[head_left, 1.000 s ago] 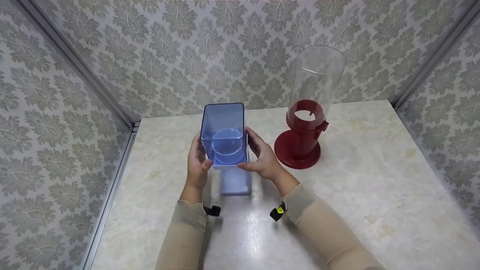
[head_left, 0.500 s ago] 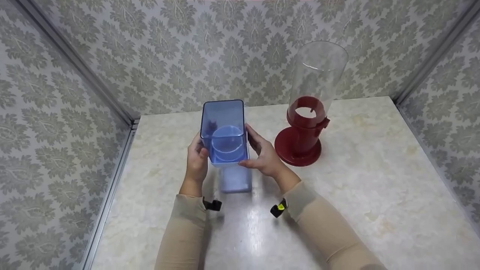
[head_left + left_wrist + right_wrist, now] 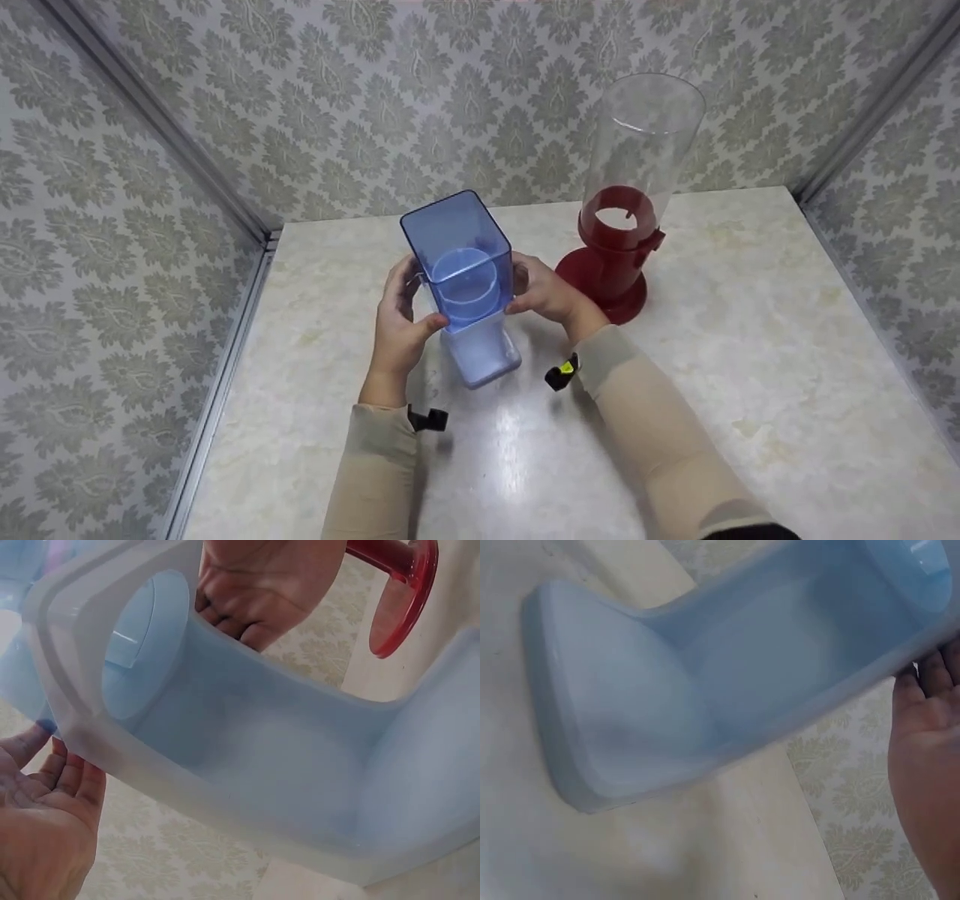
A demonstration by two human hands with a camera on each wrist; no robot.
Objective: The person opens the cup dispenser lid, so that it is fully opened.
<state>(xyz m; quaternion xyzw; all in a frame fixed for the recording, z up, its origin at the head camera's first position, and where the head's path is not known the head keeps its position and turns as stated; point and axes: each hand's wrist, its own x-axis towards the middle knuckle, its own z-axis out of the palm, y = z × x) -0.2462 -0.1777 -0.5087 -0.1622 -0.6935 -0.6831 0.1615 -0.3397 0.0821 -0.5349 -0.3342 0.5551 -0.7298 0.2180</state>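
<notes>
The left hand (image 3: 403, 326) and the right hand (image 3: 546, 291) hold one blue bin (image 3: 456, 219) between them. Left fingers: bent along the bin's left side, with the thumb pressed on its near lower corner. Right fingers: curved around the opposite side, with the thumb on the near face. Both grips are as wide as the bin's walls allow.

The bin is see-through, and its square mouth opens upward, above both sets of fingers. It sits askew, one rim corner pointing away from the person. A pale base (image 3: 484, 356) joins the bin's lower end and extends below and between the two thumbs. At the joint, level with the left fingertips, a pale panel (image 3: 84, 652) carries a round opening. The base's channel runs from this panel to a raised, rounded foot. I cannot tell whether the foot touches the table (image 3: 720, 405).

To the right of the right fingers, and near them, stands a red stand (image 3: 611, 274): disc foot, column, collar. A clear tube (image 3: 646, 154) is seated upright in the collar, its top higher than either hand. Behind the hands, past the table's far edge, rises a patterned wall (image 3: 480, 82).
</notes>
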